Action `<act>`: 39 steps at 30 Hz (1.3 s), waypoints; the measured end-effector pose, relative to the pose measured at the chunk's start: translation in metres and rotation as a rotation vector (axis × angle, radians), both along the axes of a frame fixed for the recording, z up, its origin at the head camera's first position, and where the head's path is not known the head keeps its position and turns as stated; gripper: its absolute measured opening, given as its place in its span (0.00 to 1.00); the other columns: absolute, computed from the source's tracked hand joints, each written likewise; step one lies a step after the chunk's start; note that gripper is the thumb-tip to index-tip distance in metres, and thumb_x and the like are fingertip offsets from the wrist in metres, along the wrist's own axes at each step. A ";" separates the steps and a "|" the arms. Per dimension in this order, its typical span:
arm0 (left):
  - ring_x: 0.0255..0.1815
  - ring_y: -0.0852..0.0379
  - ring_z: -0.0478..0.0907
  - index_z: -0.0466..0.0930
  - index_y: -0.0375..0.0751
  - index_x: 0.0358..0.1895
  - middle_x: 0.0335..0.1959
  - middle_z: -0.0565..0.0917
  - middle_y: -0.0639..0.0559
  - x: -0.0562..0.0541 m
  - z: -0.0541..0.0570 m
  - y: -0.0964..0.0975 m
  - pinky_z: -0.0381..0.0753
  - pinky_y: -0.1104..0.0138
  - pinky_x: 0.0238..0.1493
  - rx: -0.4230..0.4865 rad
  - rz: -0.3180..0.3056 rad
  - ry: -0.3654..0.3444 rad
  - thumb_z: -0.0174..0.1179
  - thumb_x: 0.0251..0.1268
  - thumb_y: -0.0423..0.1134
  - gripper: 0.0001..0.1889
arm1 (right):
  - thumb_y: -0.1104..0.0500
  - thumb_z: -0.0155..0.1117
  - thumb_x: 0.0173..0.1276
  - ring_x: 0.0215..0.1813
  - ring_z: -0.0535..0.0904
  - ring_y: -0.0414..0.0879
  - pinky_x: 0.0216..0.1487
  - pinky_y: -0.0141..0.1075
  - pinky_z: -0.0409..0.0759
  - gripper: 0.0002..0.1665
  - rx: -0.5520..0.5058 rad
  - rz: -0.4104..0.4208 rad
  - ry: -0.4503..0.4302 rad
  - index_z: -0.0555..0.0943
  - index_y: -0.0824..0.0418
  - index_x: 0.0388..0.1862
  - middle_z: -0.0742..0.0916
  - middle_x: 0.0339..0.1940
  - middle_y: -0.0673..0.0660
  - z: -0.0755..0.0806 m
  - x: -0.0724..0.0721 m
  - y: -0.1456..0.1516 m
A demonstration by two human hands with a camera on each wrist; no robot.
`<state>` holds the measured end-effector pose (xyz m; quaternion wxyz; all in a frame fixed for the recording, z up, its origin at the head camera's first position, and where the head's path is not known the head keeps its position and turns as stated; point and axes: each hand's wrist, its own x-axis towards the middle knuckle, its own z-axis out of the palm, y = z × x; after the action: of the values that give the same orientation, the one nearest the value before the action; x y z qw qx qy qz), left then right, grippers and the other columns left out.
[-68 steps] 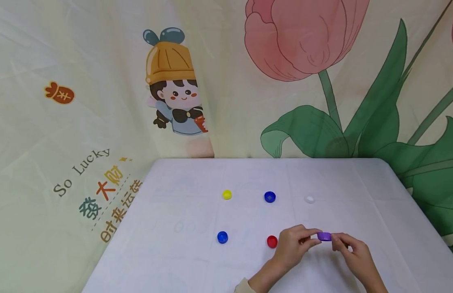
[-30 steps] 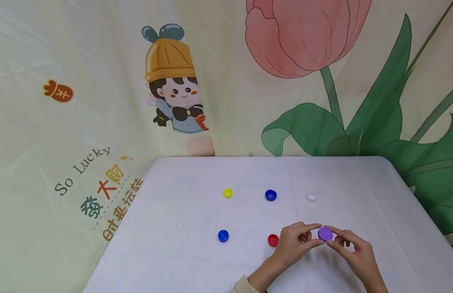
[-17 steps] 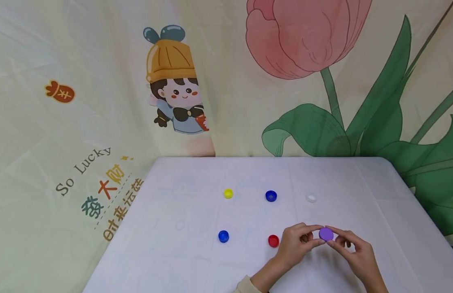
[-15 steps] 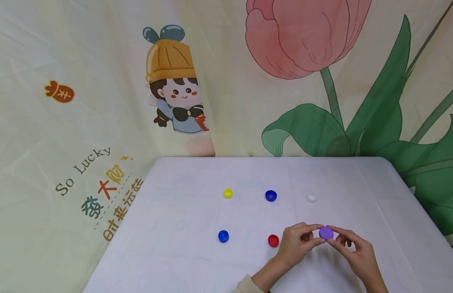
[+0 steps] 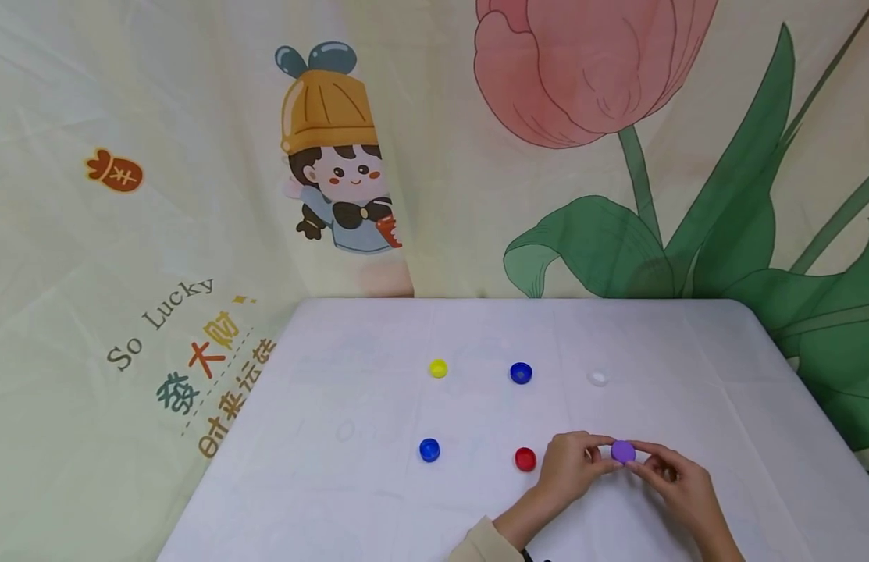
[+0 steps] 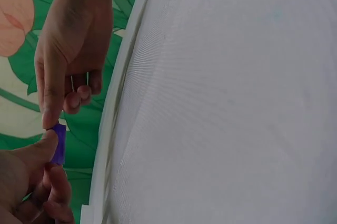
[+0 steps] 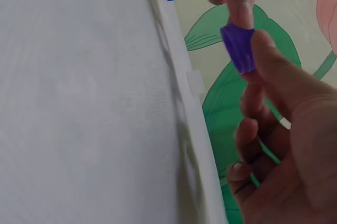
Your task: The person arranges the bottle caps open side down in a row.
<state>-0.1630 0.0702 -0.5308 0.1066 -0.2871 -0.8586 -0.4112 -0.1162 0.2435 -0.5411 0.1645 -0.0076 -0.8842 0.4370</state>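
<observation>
A purple bottle cap [image 5: 623,452] is held between both hands at the right of the table, its flat round face toward the head camera. My left hand [image 5: 571,468] pinches its left side between thumb and index finger. From the right, my right hand [image 5: 680,484] pinches it the same way. The right wrist view shows the ridged side of the purple cap [image 7: 239,48] between the fingertips. A red cap [image 5: 525,459] lies just left of my left hand. Beyond the hands is a clear whitish cap [image 5: 598,378]. Whether the purple cap touches the table cannot be told.
Farther left on the white-covered table [image 5: 322,499] lie a blue cap [image 5: 429,449], a yellow cap [image 5: 438,368] and a darker blue cap [image 5: 521,373]. A printed curtain [image 5: 434,156] hangs behind the table's far edge.
The purple cap, seen edge-on at first, has been turned so its flat face shows. Both hands grip it throughout and are now slightly lower. The other caps stay put.
</observation>
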 end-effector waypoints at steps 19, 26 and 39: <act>0.14 0.79 0.59 0.87 0.54 0.39 0.11 0.70 0.69 0.001 -0.013 0.005 0.57 0.83 0.17 -0.208 0.029 -0.035 0.70 0.47 0.50 0.14 | 0.56 0.72 0.52 0.26 0.64 0.37 0.25 0.30 0.64 0.17 0.152 0.053 -0.113 0.85 0.58 0.41 0.74 0.22 0.45 -0.008 0.001 0.006; 0.14 0.78 0.58 0.86 0.56 0.40 0.11 0.68 0.70 0.001 -0.014 0.006 0.56 0.82 0.17 -0.271 0.038 -0.027 0.69 0.47 0.51 0.14 | 0.55 0.72 0.52 0.26 0.64 0.37 0.26 0.30 0.64 0.18 0.165 0.062 -0.152 0.84 0.59 0.42 0.74 0.23 0.45 -0.008 0.001 0.007; 0.14 0.77 0.58 0.86 0.58 0.40 0.11 0.68 0.69 0.002 -0.011 0.006 0.55 0.82 0.16 -0.305 0.049 0.009 0.69 0.47 0.52 0.14 | 0.55 0.72 0.53 0.27 0.65 0.37 0.26 0.30 0.65 0.18 0.160 0.079 -0.130 0.84 0.59 0.42 0.74 0.23 0.44 -0.009 0.000 0.007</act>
<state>-0.1613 0.0759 -0.5422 0.0757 -0.2807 -0.9173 -0.2720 -0.1158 0.2509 -0.5497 0.0893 0.0121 -0.9248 0.3696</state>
